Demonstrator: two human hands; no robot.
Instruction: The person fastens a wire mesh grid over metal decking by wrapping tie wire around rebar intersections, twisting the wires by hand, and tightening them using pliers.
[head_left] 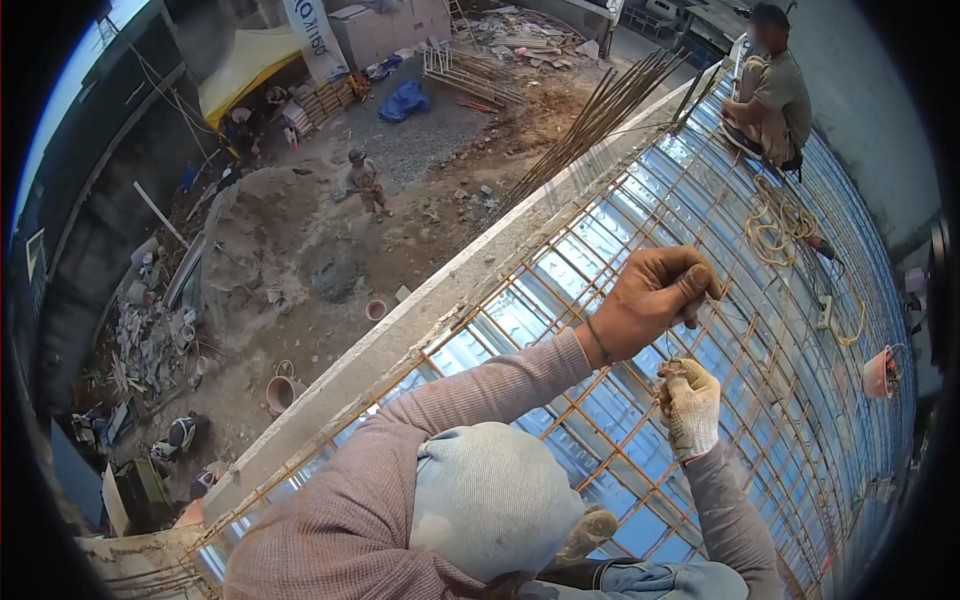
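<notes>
My left hand (pixel 665 300), bare with a dark band at the wrist, is raised above the rebar grid (pixel 600 425). Its fingers are curled and pinched; what is in them is too small to make out. Just below it, my right hand (pixel 688 408) wears a dirty white work glove, its fingers closed at their tips around something I cannot make out. A thin dark strand shows between the two hands. Rusty crossed bars lie beneath both hands, over shiny corrugated metal decking (pixel 510 315). A head in a grey cap (pixel 495 500) fills the lower middle.
A concrete edge (pixel 400 330) runs along the left, with a drop to the ground beyond. Another person (pixel 775 100) crouches at upper right. Near them lie a coiled rope (pixel 775 225), a power tool (pixel 825 248) and a bucket (pixel 880 375). Long rebars (pixel 610 120) jut past the edge.
</notes>
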